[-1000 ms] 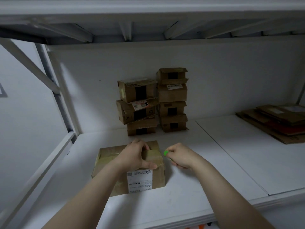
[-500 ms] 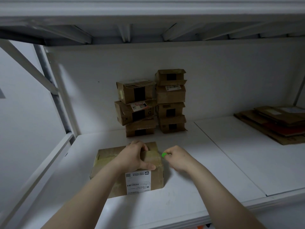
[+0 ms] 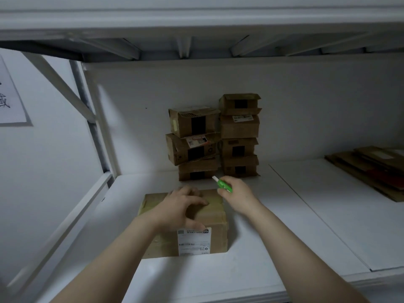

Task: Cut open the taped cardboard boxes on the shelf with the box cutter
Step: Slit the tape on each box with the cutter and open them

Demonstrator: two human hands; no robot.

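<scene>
Green box cutter (image 3: pixel 225 186) above the box (image 3: pixel 215 217) at its far right corner, blade aimed away and left.
The right grip (image 3: pixel 238 194) is closed round its handle, long axis slanting toward the stacked boxes (image 3: pixel 218 138) beyond (white shelf (image 3: pixel 284 215) runs on rightward); the left grip (image 3: pixel 181 207) clamps the box top, fingers arched.
</scene>
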